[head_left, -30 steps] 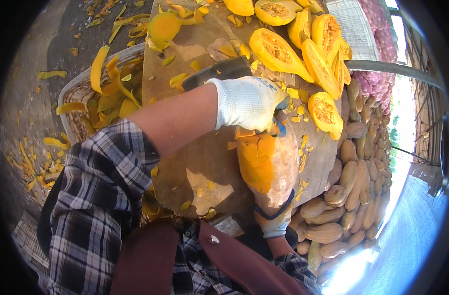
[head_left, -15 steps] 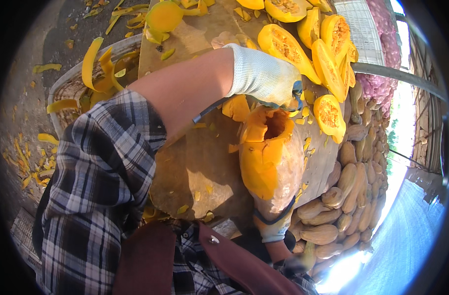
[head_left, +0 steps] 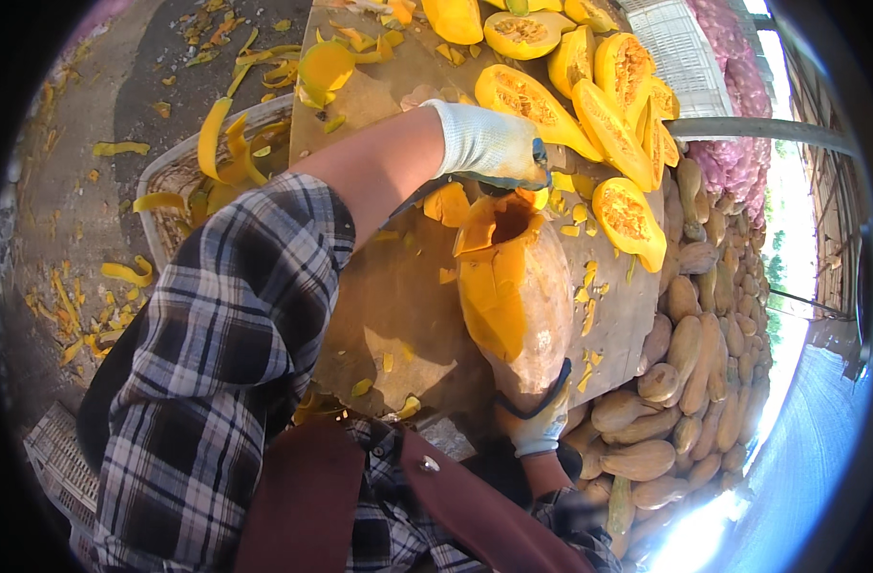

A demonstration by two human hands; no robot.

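A large tan squash (head_left: 542,296), partly peeled to orange flesh, stands on the board with a hollow open in its cut top. My left hand (head_left: 513,162), in a white and blue-grey glove, is closed at that opening, beside loose orange pieces. A slim dark tool (head_left: 410,201) sticks out behind this fist; its working end is hidden, so its kind cannot be made out. My right hand (head_left: 540,415), gloved too, holds the squash's near end, its thumb and fingers around the base. Next to the opening lies an orange chunk (head_left: 446,205).
Halved squashes (head_left: 608,115) with seeds showing lie at the board's far right. A crate (head_left: 159,177) of peelings stands left of the wooden board (head_left: 389,325). Whole tan squashes (head_left: 685,353) are heaped on the right, near a metal bar (head_left: 761,131). Peel scraps litter the floor.
My left hand has shifted left and a little up across the squash's opening. My right hand has turned, showing more thumb on the side. The whole view has also shifted slightly.
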